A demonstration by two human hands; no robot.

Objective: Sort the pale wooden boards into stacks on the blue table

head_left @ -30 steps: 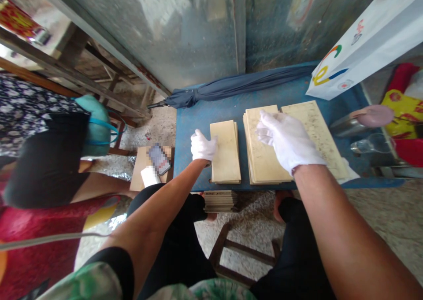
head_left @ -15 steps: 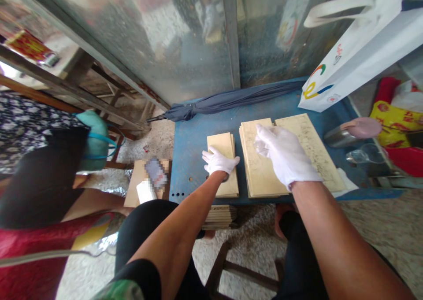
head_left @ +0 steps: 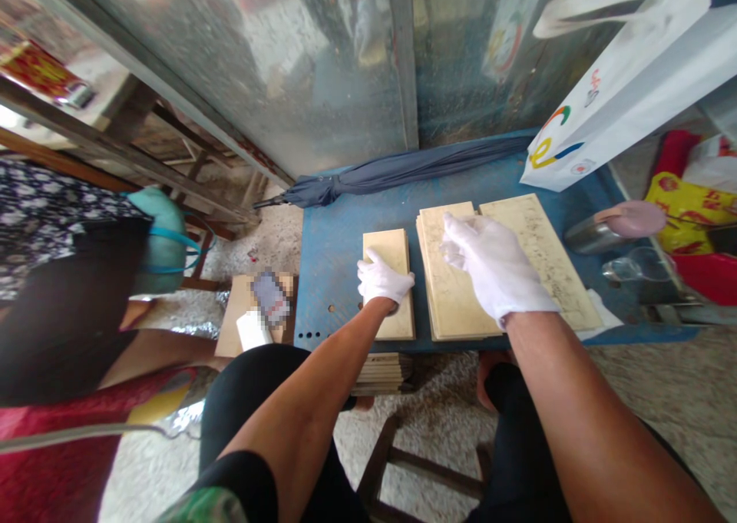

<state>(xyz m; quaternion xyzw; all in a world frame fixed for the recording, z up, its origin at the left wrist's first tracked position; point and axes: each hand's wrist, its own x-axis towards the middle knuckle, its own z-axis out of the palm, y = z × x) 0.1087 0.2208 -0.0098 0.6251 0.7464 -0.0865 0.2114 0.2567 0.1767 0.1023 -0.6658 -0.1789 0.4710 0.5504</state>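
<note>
Resting flat with its fingers spread, the left hand [head_left: 382, 281] in a white glove presses on the small stack of cream sheets [head_left: 389, 285] on the blue table [head_left: 334, 239], grasping nothing. At about 3 o'clock from it, the right hand [head_left: 495, 266], also gloved, lies open on the middle stack of sheets [head_left: 452, 289], just beside a wider speckled sheet [head_left: 546, 254]. At 12 o'clock a folded dark umbrella [head_left: 403, 170] lies along the table, and a white paper bag [head_left: 622, 85] stands at 2 o'clock.
</note>
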